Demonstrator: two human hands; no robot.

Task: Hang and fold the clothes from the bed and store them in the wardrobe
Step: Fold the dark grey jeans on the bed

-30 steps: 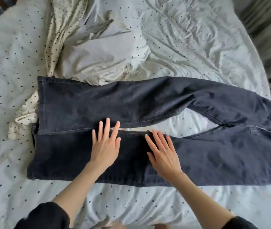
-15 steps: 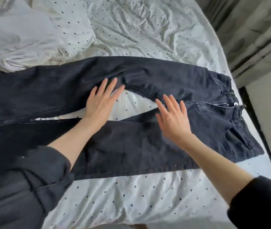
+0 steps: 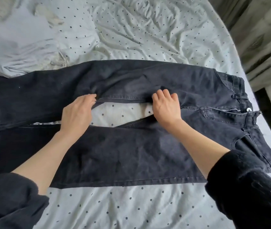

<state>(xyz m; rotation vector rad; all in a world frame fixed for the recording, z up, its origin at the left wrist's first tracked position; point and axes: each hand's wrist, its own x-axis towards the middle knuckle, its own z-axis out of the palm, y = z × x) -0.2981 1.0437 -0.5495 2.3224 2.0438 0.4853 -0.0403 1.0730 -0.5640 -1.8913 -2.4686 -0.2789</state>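
A pair of black jeans (image 3: 131, 146) lies spread flat across the bed, waistband to the right, legs running off the left edge of view. The two legs part in the middle, showing dotted sheet between them. My left hand (image 3: 77, 114) curls its fingers round the inner seam edge of the far leg. My right hand (image 3: 166, 106) grips the same seam nearer the crotch, fingers tucked under the fabric. Both forearms cross the near leg.
The bed (image 3: 131, 205) wears a white sheet with small dark dots. A crumpled pale garment (image 3: 16, 52) lies at the back left. Grey-green curtains (image 3: 263, 38) hang past the bed's right edge, with dark floor (image 3: 270, 113) below them.
Both hands went from lying flat on the jeans to curling round the far leg's inner seam. The view moved closer and to the right, towards the waistband.
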